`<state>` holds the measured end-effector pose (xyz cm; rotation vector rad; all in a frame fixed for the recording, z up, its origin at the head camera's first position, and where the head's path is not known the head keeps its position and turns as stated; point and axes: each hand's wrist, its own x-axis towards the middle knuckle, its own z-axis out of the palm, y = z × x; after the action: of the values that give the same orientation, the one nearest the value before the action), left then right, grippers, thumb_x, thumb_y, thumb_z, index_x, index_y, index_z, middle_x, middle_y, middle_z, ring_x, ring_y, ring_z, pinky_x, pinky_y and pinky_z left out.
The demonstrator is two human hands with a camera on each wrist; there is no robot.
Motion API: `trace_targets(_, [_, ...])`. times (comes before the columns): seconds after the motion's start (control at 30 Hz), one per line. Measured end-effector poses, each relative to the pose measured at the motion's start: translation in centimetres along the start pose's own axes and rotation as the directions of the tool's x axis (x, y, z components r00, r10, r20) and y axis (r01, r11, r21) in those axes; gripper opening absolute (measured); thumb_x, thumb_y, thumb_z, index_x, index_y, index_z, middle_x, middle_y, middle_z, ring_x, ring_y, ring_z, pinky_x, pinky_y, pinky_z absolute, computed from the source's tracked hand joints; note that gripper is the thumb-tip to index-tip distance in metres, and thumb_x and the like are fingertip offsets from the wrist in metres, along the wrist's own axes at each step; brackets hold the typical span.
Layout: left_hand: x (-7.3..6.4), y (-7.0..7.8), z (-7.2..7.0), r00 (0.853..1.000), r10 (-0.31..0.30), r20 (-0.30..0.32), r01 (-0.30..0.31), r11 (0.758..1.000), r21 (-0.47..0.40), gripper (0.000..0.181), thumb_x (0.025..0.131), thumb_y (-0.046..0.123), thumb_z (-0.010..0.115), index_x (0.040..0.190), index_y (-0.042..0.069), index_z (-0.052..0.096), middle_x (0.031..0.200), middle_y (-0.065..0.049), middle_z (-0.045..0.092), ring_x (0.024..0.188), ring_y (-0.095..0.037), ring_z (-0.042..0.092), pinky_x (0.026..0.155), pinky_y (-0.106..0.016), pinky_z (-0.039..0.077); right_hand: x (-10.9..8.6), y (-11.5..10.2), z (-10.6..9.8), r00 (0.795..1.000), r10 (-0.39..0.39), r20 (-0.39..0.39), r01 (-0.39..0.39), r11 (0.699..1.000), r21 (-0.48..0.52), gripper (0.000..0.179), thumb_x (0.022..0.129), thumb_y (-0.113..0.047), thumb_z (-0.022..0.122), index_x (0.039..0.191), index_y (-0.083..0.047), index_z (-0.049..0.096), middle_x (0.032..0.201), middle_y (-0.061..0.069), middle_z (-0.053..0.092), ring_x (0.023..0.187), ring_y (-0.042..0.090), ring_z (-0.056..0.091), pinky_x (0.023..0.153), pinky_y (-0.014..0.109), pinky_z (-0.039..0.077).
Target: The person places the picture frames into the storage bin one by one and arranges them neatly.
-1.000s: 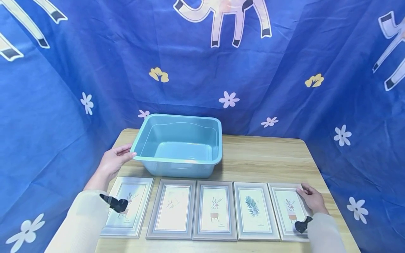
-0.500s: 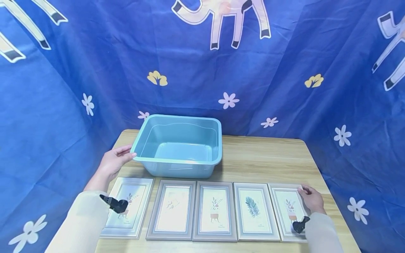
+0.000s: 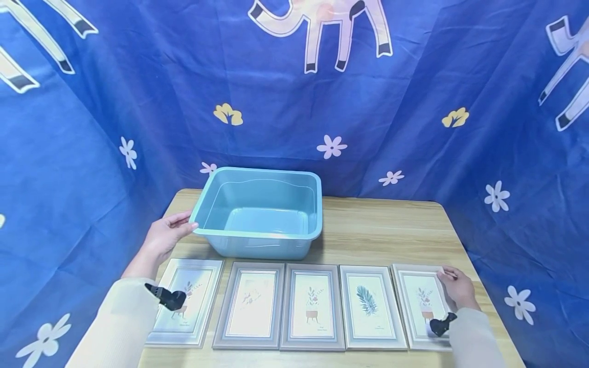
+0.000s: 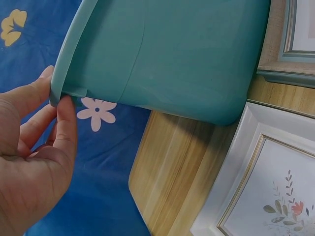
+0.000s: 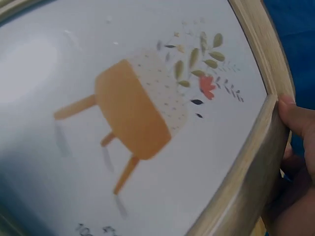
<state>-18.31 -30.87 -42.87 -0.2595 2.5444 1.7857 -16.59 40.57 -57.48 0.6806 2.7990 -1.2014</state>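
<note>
- L hand [image 3: 165, 237] pinches rim of light-blue plastic basin [image 3: 259, 247] at basin's near-left corner
- R hand [image 3: 460, 289] grips far-right corner of potted-plant picture frame [image 3: 423, 305], thumb on moulding, fingers tucked at outer edge
- That frame's on near side of basin, well to basin's R; can't tell if it's lifted clear of wooden table [image 3: 382, 225]
- Leaf-print picture frame [image 3: 368, 302] lies just beside it, nearer basin
- To do step well, prob best: hold moulding only, not glossy print; spread fingers along edge, as corner-only hold may let opp end swing; don't knock leaf-print picture frame; L pinch light so basin doesn't slide
</note>
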Motion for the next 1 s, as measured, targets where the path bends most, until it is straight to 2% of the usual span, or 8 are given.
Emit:
trace_targets(0.13, [0.0,-0.1,0.1,1.000,0.003,-0.002,-0.003,1.000,0.000,0.064,0.093,0.022,0.064,0.142,-0.008,0.036,0.134,-0.030,0.042,0.088,0.009,0.053,0.081,-0.014,0.049,0.4,0.1,-0.8,0.999,0.013,0.045,-0.014,0.999,0.031,0.063,0.097,-0.043,0.051,0.136,0.005,0.042,0.132,0.037,0.041,0.118,0.050,0.043,0.097,0.056,0.040])
trace_targets(0.27, [-0.1,-0.2,0.1,1.000,0.010,-0.006,-0.010,1.000,0.004,0.064,0.094,0.023,0.064,0.142,-0.009,0.036,0.134,-0.031,0.042,0.088,0.008,0.053,0.080,-0.013,0.049,0.4,-0.4,-1.7,0.998,-0.019,0.058,0.016,0.999,0.046,0.065,0.095,-0.042,0.053,0.135,0.008,0.042,0.130,0.038,0.043,0.114,0.049,0.047,0.093,0.052,0.045])
trace_targets(0.4, [-0.2,-0.3,0.2,1.000,0.012,-0.006,-0.012,1.000,0.000,0.064,0.094,0.023,0.063,0.141,-0.009,0.036,0.134,-0.032,0.042,0.088,0.009,0.053,0.080,-0.012,0.049,0.5,-1.3,-2.8,0.996,-0.025,0.085,0.016,0.994,0.110,0.062,0.094,-0.034,0.058,0.135,0.009,0.041,0.125,0.037,0.048,0.097,0.036,0.060,0.079,0.037,0.054])
trace_targets(0.5, [-0.3,-0.4,0.2,1.000,0.012,-0.005,-0.012,1.000,0.000,0.064,0.094,0.023,0.063,0.142,-0.009,0.036,0.135,-0.032,0.042,0.088,0.010,0.053,0.080,-0.012,0.049,0.7,-1.7,-3.8,0.990,-0.027,0.137,0.010,0.992,0.123,0.067,0.094,-0.036,0.059,0.137,0.010,0.038,0.126,0.036,0.047,0.095,0.030,0.060,0.074,0.031,0.054])
trace_targets(0.67, [-0.4,-0.6,0.2,1.000,0.021,-0.005,-0.021,1.000,-0.001,0.064,0.094,0.022,0.064,0.141,-0.009,0.036,0.135,-0.033,0.042,0.087,0.010,0.053,0.080,-0.012,0.049,1.0,-2.7,-5.5,0.977,-0.048,0.209,0.046,0.999,0.017,0.079,0.093,-0.048,0.056,0.140,0.012,0.034,0.129,0.036,0.045,0.109,0.041,0.053,0.084,0.043,0.051])
trace_targets(0.77, [-0.5,-0.7,0.1,1.000,0.029,-0.002,-0.029,1.000,0.000,0.064,0.094,0.022,0.064,0.141,-0.010,0.036,0.135,-0.033,0.041,0.088,0.010,0.053,0.080,-0.012,0.049,0.8,-3.4,-6.5,0.957,-0.102,0.270,0.103,0.995,0.010,0.076,0.095,-0.044,0.055,0.139,0.014,0.032,0.127,0.036,0.045,0.107,0.039,0.052,0.084,0.046,0.051])
trace_targets(0.87, [-0.6,-0.7,0.1,0.999,0.032,-0.001,-0.032,0.999,0.005,0.064,0.094,0.022,0.064,0.141,-0.010,0.036,0.135,-0.033,0.041,0.088,0.011,0.053,0.080,-0.012,0.049,0.7,-3.9,-7.4,0.934,-0.155,0.322,0.157,0.987,0.020,0.070,0.097,-0.037,0.055,0.138,0.016,0.032,0.123,0.034,0.049,0.099,0.028,0.056,0.081,0.045,0.053])
trace_targets(1.0, [-0.9,-0.6,0.2,1.000,0.031,0.001,-0.031,1.000,0.005,0.062,0.094,0.020,0.062,0.141,-0.011,0.035,0.135,-0.034,0.040,0.087,0.011,0.052,0.080,-0.012,0.049,0.8,-4.3,-8.5,0.885,-0.220,0.411,0.201,0.975,0.091,0.063,0.099,-0.025,0.054,0.137,0.019,0.030,0.119,0.030,0.054,0.094,0.012,0.058,0.086,0.047,0.051])
